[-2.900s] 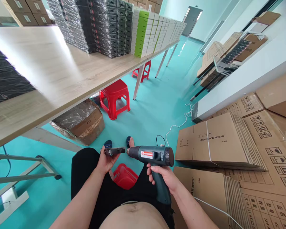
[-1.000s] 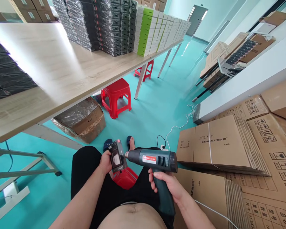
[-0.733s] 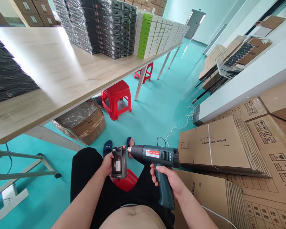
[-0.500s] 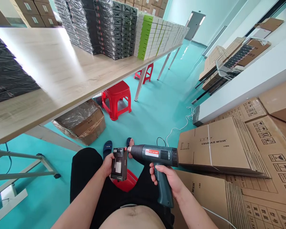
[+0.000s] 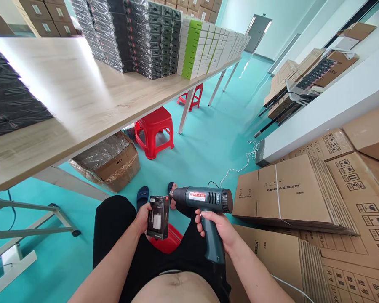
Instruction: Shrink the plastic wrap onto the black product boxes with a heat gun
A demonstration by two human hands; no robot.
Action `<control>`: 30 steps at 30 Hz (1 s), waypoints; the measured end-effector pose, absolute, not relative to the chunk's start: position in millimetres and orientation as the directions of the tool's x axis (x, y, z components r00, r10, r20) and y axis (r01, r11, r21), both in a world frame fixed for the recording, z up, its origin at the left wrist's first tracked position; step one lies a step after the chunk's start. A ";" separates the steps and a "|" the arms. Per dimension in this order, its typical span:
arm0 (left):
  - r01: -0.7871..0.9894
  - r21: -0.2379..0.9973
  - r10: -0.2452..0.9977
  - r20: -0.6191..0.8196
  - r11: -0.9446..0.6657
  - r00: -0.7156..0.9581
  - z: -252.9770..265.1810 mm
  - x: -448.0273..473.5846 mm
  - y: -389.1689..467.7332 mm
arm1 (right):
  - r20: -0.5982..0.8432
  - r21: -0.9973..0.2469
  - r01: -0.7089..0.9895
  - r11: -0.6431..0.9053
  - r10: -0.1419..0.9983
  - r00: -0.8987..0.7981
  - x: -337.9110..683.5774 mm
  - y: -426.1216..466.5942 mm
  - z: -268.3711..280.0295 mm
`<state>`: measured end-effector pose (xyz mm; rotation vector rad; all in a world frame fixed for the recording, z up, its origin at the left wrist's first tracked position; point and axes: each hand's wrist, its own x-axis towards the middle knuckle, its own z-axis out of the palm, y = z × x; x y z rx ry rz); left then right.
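My left hand (image 5: 142,217) is closed on the left side of a small black retail box (image 5: 158,217), whose front carries a picture of a white charger. The box is held upright over my lap. In my right hand (image 5: 217,229) is the handle of a dark green heat gun (image 5: 205,199) with a red and white label. Its nozzle points left, just beyond the upper right edge of the box, and a gap shows between them. Part of my left hand's fingers is hidden behind the box.
A wooden table (image 5: 91,109) on the left bears stacks of black film-wrapped boxes (image 5: 154,40) and white-and-green boxes (image 5: 202,46). Under its edge stand a red stool (image 5: 156,128) and an open carton (image 5: 113,162). Flattened cartons (image 5: 284,189) lie at right; a white cable (image 5: 236,169) crosses the floor.
The heat gun has shifted slightly left and up in my right hand, its nozzle now a little higher beside the box. The black box has hardly moved.
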<state>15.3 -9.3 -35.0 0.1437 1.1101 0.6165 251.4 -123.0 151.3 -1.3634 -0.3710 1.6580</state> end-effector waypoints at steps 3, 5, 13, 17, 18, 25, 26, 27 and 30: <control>-0.394 0.419 0.540 -0.797 0.818 0.272 -33.1 15.9 -8.1 | -0.598 -0.732 -0.400 -0.552 0.802 -0.012 250.4 -119.8 153.6; -0.407 0.424 0.549 -0.793 0.809 0.263 -31.2 15.8 -6.8 | -0.601 -0.740 -0.322 -0.591 0.795 -0.078 250.3 -122.1 156.3; -0.557 0.449 0.614 -0.776 0.699 0.144 -31.3 11.1 -1.2 | -0.751 -0.633 0.053 -0.772 0.596 -0.284 261.6 -160.3 168.4; -0.594 0.468 0.644 -0.756 0.654 0.113 -35.5 11.6 0.1 | -0.713 -0.670 -0.111 -0.734 0.678 -0.180 259.7 -166.9 161.3; -0.599 0.474 0.652 -0.751 0.646 0.109 -36.4 12.0 0.4 | -0.699 -0.681 -0.152 -0.716 0.698 -0.159 258.2 -166.7 159.5; -0.637 0.498 0.691 -0.719 0.588 0.076 -34.8 9.0 1.6 | -0.673 -0.698 -0.138 -0.702 0.710 -0.209 256.3 -168.7 158.8; -0.639 0.487 0.700 -0.706 0.595 0.113 -32.8 7.1 1.4 | -0.666 -0.704 -0.165 -0.691 0.723 -0.186 258.6 -169.1 158.9; -0.636 0.463 0.704 -0.686 0.617 0.183 -30.2 5.0 1.2 | -0.657 -0.708 -0.209 -0.674 0.738 -0.155 261.5 -169.2 158.9; -0.572 0.310 0.627 -0.583 0.759 0.517 -19.4 -0.9 0.0 | -0.649 -0.681 -0.364 -0.636 0.754 -0.104 271.3 -167.1 156.6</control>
